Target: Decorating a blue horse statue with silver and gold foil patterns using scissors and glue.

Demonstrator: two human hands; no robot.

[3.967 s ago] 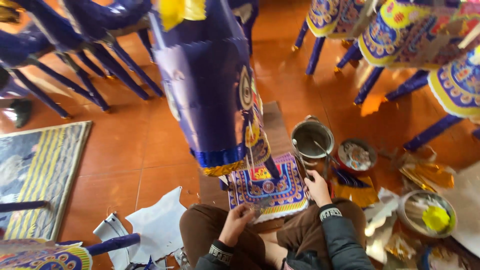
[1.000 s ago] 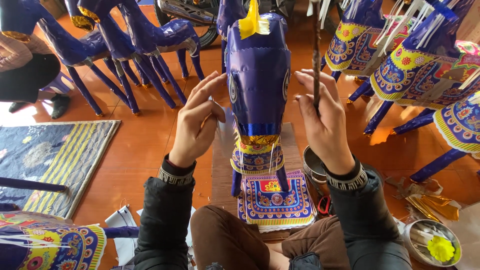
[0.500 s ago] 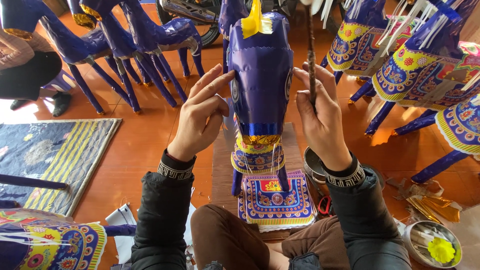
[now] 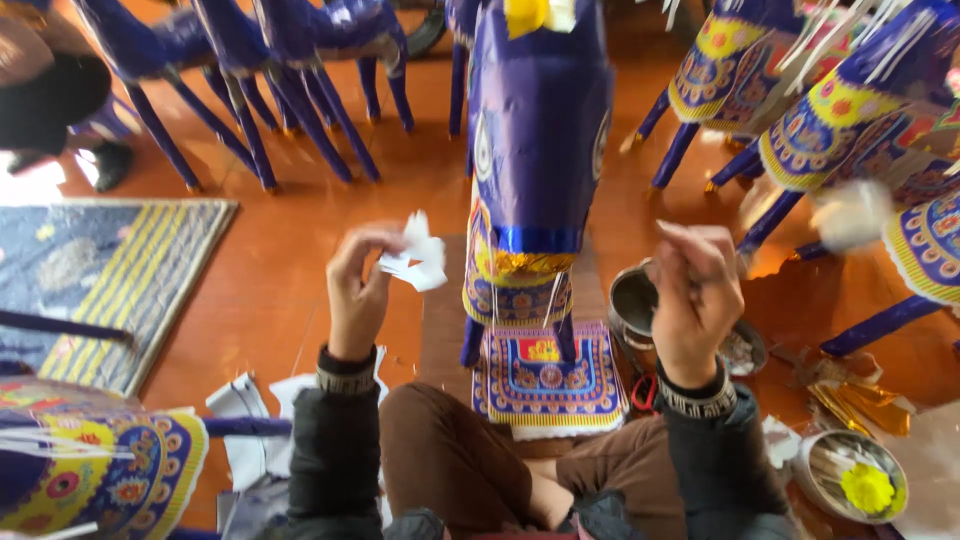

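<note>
Both hands have dropped; left hand (image 4: 358,290) now pinches white paper (image 4: 418,258); right hand (image 4: 697,295) fisted.

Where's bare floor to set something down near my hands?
Bare tiles lie between the striped mat and the purple paper horse, beyond the left hand. Right of the right hand, the pot, bowls and gold scraps crowd it.
</note>
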